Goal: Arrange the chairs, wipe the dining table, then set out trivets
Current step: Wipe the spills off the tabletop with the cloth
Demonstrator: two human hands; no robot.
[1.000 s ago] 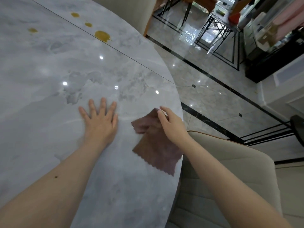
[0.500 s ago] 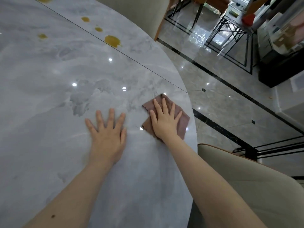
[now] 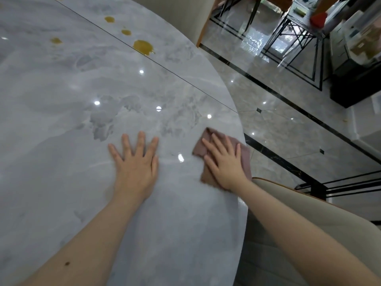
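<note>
Two hands lie flat on the grey marble-look dining table (image 3: 61, 120), both in the lower middle of the frame. The left hand (image 3: 136, 164) is spread wide, fingers straight and apart, palm down on bare tabletop and holding nothing; it looks like a brace. The right hand (image 3: 223, 162), just right of it near the table's curved edge, presses a brownish-pink cleaning cloth (image 3: 243, 156) down with straight, slightly parted fingers, not curled round it.

The cloth is soft, thin and limp, bunched unevenly under the palm, so it should slide easily on this glossy, slick top and will fold or creep out unless pressure stays broad. A flat palm over its centre suits wiping; for lifting, a pinch at the free corner near the edge would do.

Several yellow-brown spills (image 3: 143, 46) sit in the upper middle of the frame, well apart from the cloth, so wiping is likely far from done. A beige upholstered chair (image 3: 309, 228) stands at lower right, tucked close to the table edge; another chair back (image 3: 175, 15) shows at top centre. No trivets are visible.
</note>
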